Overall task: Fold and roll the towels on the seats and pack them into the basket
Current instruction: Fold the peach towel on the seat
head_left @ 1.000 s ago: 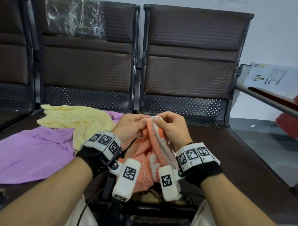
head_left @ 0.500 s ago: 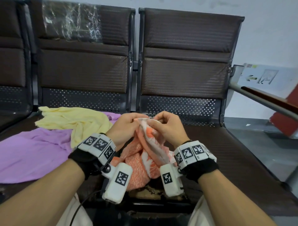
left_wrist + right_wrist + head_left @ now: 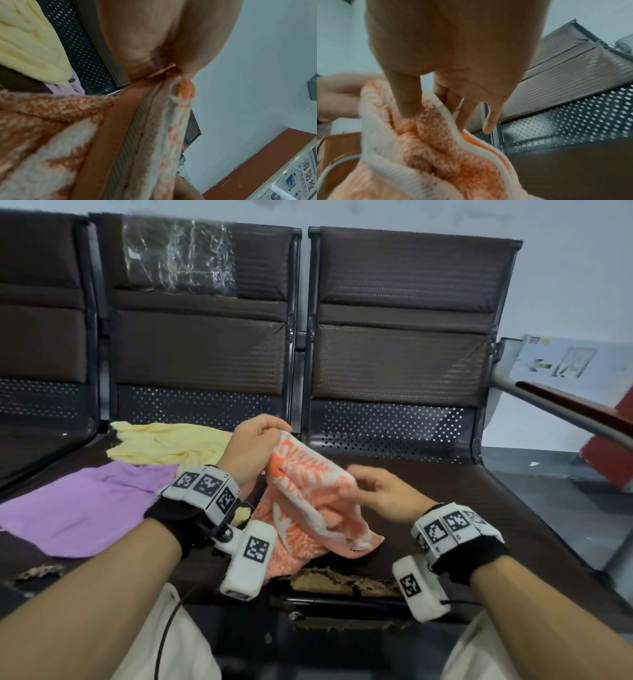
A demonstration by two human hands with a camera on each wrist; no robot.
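An orange-and-white patterned towel (image 3: 308, 474) is held up over the front of the dark seats. My left hand (image 3: 274, 433) pinches its top corner, and the left wrist view shows the orange hem (image 3: 109, 135) running into that pinch (image 3: 171, 69). My right hand (image 3: 358, 484) is lower and to the right. It holds the towel's white edge (image 3: 428, 148) between the thumb and the fingers (image 3: 458, 116), with the index finger sticking out. The rest of the towel hangs bunched between my wrists. No basket is clearly in view.
A yellow towel (image 3: 164, 443) and a purple towel (image 3: 78, 508) lie crumpled on the left seat. The right seat (image 3: 496, 525) has bare dark surface. Seat backs (image 3: 394, 354) stand behind, and a metal armrest rail (image 3: 565, 416) runs along the right.
My hands were together at one corner of the orange towel. Now they are apart: the left keeps the corner raised, and the right has slid down and rightward along the edge.
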